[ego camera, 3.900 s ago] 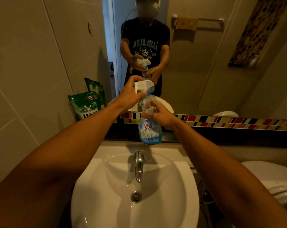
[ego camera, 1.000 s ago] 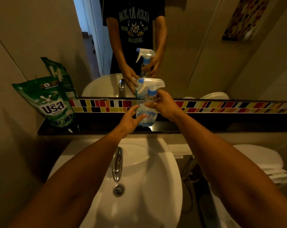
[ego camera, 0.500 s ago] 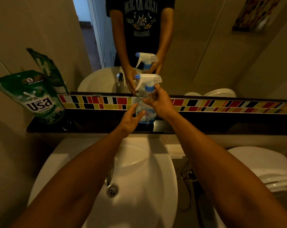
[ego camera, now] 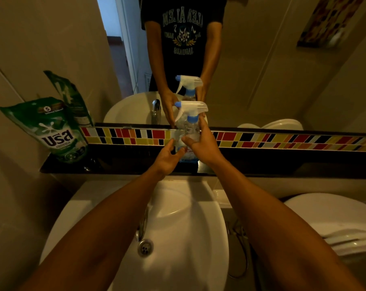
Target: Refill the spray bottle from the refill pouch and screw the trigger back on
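The clear spray bottle (ego camera: 188,133) stands upright on the dark ledge (ego camera: 119,164) under the mirror. Its white trigger head (ego camera: 191,108) with a blue collar sits on the neck. My right hand (ego camera: 201,143) wraps the bottle's right side, thumb across the front. At the bottle's lower left my left hand (ego camera: 167,156) has its fingers spread, fingertips at the label; whether they touch it I cannot tell. The green refill pouch (ego camera: 49,131) leans against the wall at the ledge's left end.
A white basin (ego camera: 178,238) with a chrome tap (ego camera: 143,223) and drain lies below my arms. A white toilet (ego camera: 333,219) is at the right. A strip of coloured tiles (ego camera: 283,139) runs along the mirror's base. The mirror shows a person holding the bottle.
Earlier I held the bottle up over the basin with my left hand on the trigger head. The bottle now stands on the ledge, and my left hand has dropped beside its base.
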The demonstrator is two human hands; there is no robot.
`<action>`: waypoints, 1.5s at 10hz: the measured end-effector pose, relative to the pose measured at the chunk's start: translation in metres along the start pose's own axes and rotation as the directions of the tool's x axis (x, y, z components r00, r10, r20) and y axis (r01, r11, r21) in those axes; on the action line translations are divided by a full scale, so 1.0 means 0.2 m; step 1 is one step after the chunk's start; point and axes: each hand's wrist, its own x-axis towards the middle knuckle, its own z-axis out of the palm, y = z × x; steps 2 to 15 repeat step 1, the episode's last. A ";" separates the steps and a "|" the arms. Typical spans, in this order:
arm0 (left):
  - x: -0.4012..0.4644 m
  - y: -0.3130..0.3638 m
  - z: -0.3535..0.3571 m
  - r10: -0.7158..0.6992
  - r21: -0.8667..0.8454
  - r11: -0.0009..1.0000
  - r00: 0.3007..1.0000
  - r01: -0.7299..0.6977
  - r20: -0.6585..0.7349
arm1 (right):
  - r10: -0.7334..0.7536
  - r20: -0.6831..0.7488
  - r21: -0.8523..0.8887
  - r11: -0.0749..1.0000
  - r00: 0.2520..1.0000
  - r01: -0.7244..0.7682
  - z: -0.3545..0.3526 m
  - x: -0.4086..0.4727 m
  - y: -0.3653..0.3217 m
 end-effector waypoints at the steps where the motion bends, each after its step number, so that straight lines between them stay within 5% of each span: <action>1: -0.02 0.01 -0.06 0.024 0.144 0.990 0.998 -0.014 -0.064 | -0.021 -0.162 -0.011 1.000 0.987 0.020 0.03 -0.06 0.01; 15: -0.02 0.01 -0.06 0.024 0.144 0.990 0.998 -0.014 -0.064 | -0.021 -0.162 -0.011 1.000 0.987 0.020 0.03 -0.06 0.01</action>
